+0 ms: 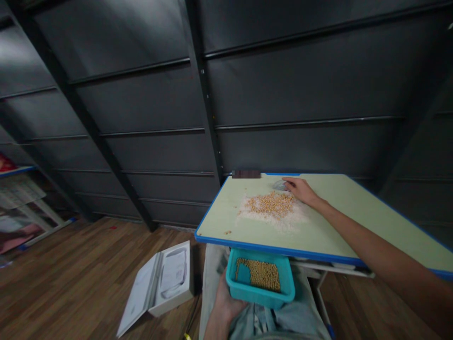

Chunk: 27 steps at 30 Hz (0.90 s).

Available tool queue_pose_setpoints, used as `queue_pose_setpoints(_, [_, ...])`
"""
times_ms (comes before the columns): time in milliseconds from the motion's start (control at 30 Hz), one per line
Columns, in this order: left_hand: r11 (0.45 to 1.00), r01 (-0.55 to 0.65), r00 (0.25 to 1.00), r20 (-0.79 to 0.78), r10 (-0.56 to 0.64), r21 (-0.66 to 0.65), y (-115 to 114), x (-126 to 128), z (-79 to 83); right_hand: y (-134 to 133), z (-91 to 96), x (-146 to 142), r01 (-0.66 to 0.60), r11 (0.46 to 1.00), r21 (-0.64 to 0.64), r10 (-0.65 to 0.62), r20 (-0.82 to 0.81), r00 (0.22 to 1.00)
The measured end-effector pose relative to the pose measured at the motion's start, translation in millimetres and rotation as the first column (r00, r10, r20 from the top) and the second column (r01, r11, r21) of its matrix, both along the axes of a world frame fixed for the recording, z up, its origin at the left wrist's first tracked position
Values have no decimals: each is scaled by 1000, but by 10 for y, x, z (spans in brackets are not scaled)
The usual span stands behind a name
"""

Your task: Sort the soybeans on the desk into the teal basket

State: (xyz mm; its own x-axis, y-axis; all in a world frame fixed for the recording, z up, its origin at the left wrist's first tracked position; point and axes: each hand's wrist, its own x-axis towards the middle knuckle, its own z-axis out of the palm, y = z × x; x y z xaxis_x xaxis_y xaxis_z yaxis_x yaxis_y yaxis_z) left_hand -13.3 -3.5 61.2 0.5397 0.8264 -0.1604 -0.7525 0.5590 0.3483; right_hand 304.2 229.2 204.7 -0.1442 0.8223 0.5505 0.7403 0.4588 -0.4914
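My left hand [226, 302] grips the left side of a teal plastic basin [260, 296], which sits over my lap just below the table's front edge. Round tan beans [264, 274], perhaps soybeans, cover much of its bottom, with a bare patch at the left. Over the table's far part, my right hand [299, 188] is closed on a small clear, greyish piece that looks like plastic [280, 185]; its kind is not plain. Right in front of that hand lies a spread of orange-tan beans [271, 204] mixed with white grains [283, 221] that look like rice.
The pale table [368, 212] has a blue rim. A few stray beans [227, 232] lie near its front left edge. On the wooden floor [106, 264] stands an open white box [173, 276]. A shelf [21, 189] is at far left, and a dark panelled wall [155, 108] rises behind.
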Motion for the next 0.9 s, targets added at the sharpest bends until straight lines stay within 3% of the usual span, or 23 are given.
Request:
queue_pose_setpoints(367, [999, -24, 998, -61, 21, -40, -32, 19, 127, -1, -30, -127, -159, 984, -86, 147, -130, 981])
queue_pose_setpoints(700, [998, 15, 999, -39, -18, -62, -21, 4, 88, -14, -109, -209, -185, 976, -116, 161, -189, 969])
queue_pose_setpoints(900, [1000, -14, 998, -54, 13, -19, -42, 14, 158, -101, -63, -288, -183, 978, -99, 162, -183, 970])
